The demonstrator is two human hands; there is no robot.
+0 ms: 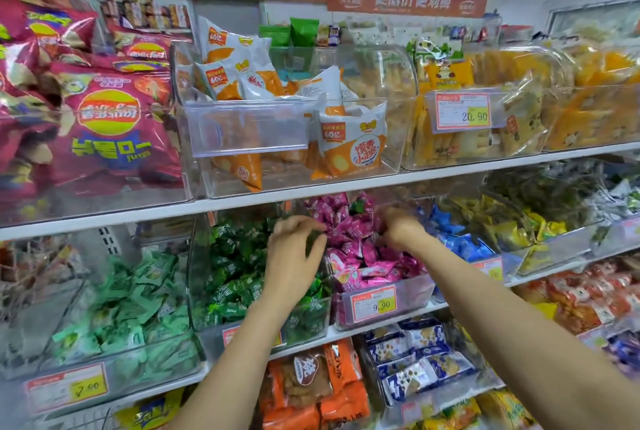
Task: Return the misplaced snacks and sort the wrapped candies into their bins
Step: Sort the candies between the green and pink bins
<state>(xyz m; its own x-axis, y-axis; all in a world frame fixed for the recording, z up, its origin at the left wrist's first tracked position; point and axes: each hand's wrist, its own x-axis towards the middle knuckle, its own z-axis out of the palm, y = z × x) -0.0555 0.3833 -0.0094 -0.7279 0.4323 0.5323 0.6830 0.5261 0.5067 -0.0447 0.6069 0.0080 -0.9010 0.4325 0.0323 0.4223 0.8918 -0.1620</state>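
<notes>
My left hand (294,253) hovers at the wall between the dark green candy bin (242,332) and the pink candy bin (412,294). Its fingers are curled, and a green candy (312,242) shows between fingers and thumb. My right hand (398,230) reaches into the heap of pink candies (356,256), its fingertips buried among the wrappers. Another green candy (358,206) lies among the pink ones at the back of that bin.
A bin of light green candies (138,298) stands to the left, and blue candies (457,239) and yellow candies (519,225) lie in bins to the right. The shelf above holds red chip bags (107,125) and a clear bin of orange-white snack packs (349,149). Orange and blue packs fill the shelf below.
</notes>
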